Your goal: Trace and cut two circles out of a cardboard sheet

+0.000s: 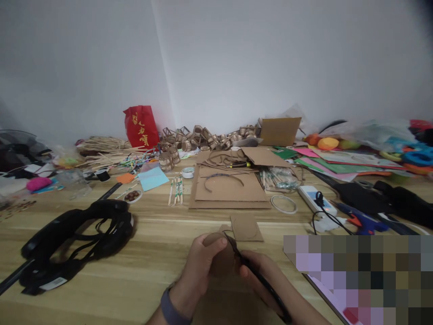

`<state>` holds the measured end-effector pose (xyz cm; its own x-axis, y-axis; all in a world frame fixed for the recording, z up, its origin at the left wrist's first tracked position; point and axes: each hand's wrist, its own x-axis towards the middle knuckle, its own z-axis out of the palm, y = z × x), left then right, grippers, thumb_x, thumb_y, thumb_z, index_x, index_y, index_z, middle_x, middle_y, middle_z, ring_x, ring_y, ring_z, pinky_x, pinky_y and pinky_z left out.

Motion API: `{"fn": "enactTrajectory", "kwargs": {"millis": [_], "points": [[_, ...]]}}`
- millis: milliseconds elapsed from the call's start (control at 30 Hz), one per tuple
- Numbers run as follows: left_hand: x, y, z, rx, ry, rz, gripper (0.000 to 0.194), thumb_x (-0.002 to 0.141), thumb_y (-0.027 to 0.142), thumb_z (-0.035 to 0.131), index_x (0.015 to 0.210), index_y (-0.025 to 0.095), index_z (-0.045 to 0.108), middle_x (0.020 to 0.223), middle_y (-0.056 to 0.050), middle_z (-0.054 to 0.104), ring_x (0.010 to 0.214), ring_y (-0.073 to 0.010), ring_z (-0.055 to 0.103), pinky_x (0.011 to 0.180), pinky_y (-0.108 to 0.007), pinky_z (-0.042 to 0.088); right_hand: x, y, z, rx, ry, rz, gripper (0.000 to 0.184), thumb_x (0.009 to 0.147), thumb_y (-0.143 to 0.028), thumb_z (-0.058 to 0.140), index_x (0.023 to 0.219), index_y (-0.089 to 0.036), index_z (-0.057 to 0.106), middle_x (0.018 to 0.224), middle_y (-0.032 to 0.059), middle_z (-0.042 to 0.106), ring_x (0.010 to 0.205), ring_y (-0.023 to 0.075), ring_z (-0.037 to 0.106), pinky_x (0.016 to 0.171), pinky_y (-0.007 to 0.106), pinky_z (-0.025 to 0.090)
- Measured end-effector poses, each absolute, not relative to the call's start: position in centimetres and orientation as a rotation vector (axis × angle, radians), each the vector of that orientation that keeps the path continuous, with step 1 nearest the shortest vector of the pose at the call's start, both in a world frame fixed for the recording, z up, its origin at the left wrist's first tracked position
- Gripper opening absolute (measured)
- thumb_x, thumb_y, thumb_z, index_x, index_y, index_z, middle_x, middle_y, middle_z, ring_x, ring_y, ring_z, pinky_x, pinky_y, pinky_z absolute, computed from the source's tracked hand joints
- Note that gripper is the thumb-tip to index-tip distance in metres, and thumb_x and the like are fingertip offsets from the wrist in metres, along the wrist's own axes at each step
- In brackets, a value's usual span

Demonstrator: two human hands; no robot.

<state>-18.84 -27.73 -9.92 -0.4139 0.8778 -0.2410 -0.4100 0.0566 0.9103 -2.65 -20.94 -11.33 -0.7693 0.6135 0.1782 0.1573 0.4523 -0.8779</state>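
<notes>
Bare hands work on brown cardboard at a wooden table (152,275). The left hand (198,266), a purplish band (172,309) on its wrist, grips a rounded cardboard piece (219,264), thumb across its upper face. The right hand (259,271) is closed around black-handled scissors (269,291), their blades at the piece's upper right edge — how far they stand open is too small to tell. The piece is held near the table's front, between the two hands.

Just beyond lies a small cardboard square (248,228) marked with a curved outline. Farther back, a curved strip (223,175) rests on stacked cardboard sheets (233,194), with a pale ring (283,204) just beside them to the right. Short sticks (176,192) with green markings, a dish of brown beads (133,195) and a light-blue sheet (153,179) lie left of the stack.

A black strapped device (76,241) sits at left; at right are a white power strip (316,201) and a blue glue gun (365,221). Against the wall — a red bag (141,126) and a heap of small woven-look pieces (206,137). The lower right corner is pixelated.
</notes>
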Motion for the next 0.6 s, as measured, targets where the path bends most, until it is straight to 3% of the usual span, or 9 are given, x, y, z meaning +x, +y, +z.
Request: {"fn": "enactTrajectory", "kwargs": {"millis": [200, 600], "points": [[-18.97, -27.83, -9.77, 0.594, 1.355, 1.532, 0.04, 0.05, 0.045, 0.091, 0.073, 0.016, 0.076, 0.07, -0.004, 0.074, 0.065, -0.0196, 0.061, 0.062, -0.03, 0.046, -2.5, -20.69, -11.08, -0.536, -2.226, 1.316, 0.082, 0.086, -0.095, 0.032, 0.077, -0.018, 0.061, 0.07, 0.0023, 0.054, 0.063, 0.0179, 0.045, 0.055, 0.029, 0.039], [-18.85, -27.9, -9.88, 0.632, 1.43, 1.489, 0.036, 0.052, 0.043, 0.087, 0.073, 0.015, 0.077, 0.07, -0.004, 0.072, 0.067, -0.0202, 0.06, 0.064, -0.031, 0.045, -2.48, -20.83, -10.98, -0.58, -2.22, 1.415, 0.081, 0.083, -0.097, 0.035, 0.076, -0.019, 0.06, 0.069, -0.0003, 0.047, 0.063, 0.0165, 0.039, 0.055, 0.029, 0.034]]}}
